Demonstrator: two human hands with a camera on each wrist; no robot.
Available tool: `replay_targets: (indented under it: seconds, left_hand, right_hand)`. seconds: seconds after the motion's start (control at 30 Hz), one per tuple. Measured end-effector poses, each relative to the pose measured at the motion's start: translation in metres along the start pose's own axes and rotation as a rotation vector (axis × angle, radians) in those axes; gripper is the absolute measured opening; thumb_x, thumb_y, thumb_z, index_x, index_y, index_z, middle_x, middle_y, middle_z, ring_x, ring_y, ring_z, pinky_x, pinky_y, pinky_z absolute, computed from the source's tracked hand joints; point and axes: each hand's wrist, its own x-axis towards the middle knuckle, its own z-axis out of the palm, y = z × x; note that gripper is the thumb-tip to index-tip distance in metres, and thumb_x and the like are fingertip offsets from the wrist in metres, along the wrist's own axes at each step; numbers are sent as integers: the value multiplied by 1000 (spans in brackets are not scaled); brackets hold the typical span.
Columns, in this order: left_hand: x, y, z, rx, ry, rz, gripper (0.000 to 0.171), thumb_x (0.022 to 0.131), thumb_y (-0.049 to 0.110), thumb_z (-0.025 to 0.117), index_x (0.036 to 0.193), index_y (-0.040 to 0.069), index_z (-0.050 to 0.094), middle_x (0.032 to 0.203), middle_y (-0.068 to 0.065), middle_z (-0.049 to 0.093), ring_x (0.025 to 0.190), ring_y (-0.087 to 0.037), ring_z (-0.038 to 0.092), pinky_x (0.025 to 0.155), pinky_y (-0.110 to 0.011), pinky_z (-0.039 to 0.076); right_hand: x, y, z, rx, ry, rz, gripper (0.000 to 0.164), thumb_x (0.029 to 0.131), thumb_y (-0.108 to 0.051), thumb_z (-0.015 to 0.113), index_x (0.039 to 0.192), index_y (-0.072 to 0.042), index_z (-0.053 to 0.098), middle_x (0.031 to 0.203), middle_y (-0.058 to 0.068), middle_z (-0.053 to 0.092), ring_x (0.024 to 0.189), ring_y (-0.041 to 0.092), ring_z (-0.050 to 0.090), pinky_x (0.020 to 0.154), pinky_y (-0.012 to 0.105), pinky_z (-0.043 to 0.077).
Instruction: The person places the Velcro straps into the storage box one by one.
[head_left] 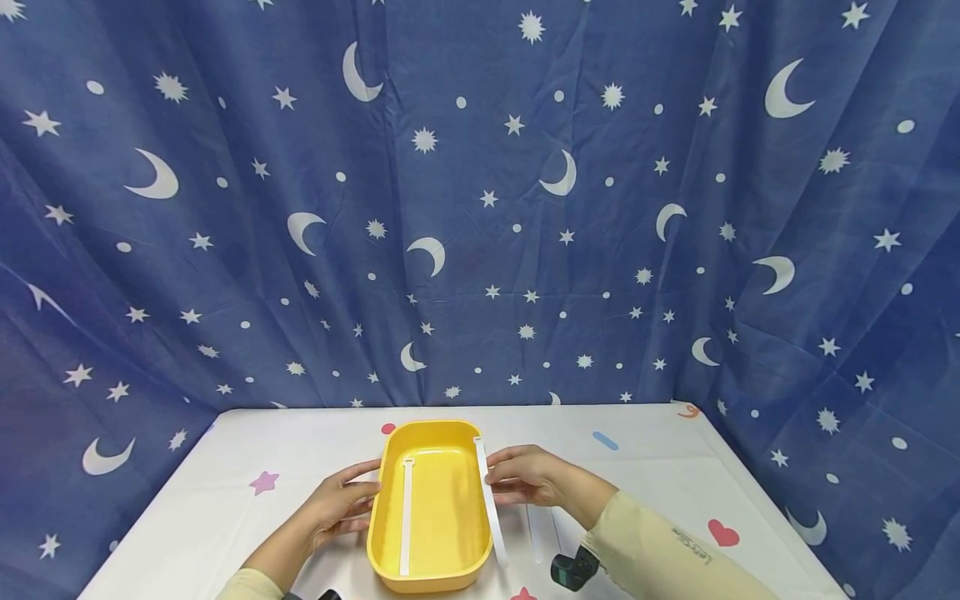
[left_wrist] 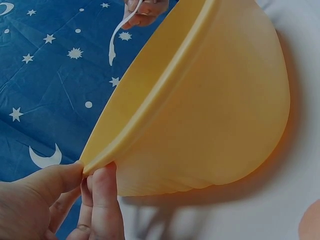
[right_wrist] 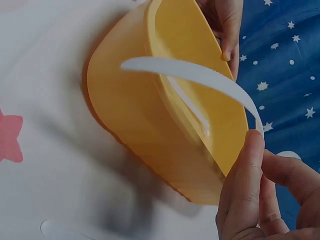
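Note:
A yellow rounded rectangular plastic bin (head_left: 442,533) stands upright on the table. My left hand (head_left: 341,504) pinches its left rim; the left wrist view shows the thumb (left_wrist: 60,177) at the lip and fingers against the outer wall. One white strip (head_left: 407,517) with a small wider end lies lengthwise inside the bin. My right hand (head_left: 528,475) pinches a second, flexible white strip (right_wrist: 195,74) between thumb and fingers. That strip bends over the bin's right rim, its near end hanging free. Whether it touches the rim, I cannot tell.
Another pale strip (head_left: 536,533) lies on the white table (head_left: 645,517), right of the bin and below the right hand. Flat printed shapes, such as a red heart (head_left: 723,533), mark the tabletop. A blue curtain (head_left: 480,250) with moons and stars hangs behind.

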Motion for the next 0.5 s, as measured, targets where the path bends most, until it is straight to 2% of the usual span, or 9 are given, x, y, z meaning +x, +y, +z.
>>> replay_targets:
  seconds: [0.3, 0.5]
  left_hand:
    - [0, 0, -1, -16, -5, 2, 52, 92, 14, 68, 141, 8, 52, 98, -10, 64, 69, -12, 64, 61, -33, 63]
    - [-1, 0, -1, -26, -12, 5, 51, 92, 13, 66, 141, 8, 52, 99, -11, 65, 70, -12, 66, 62, -34, 63]
  right_hand:
    - [6, 1, 9, 14, -6, -5, 26, 83, 3, 72, 108, -2, 66, 84, 8, 65, 71, 15, 66, 60, 23, 61]
    - [11, 1, 15, 2, -16, -5, 25, 83, 2, 73, 106, -3, 66, 85, 9, 66, 71, 16, 68, 63, 24, 62]
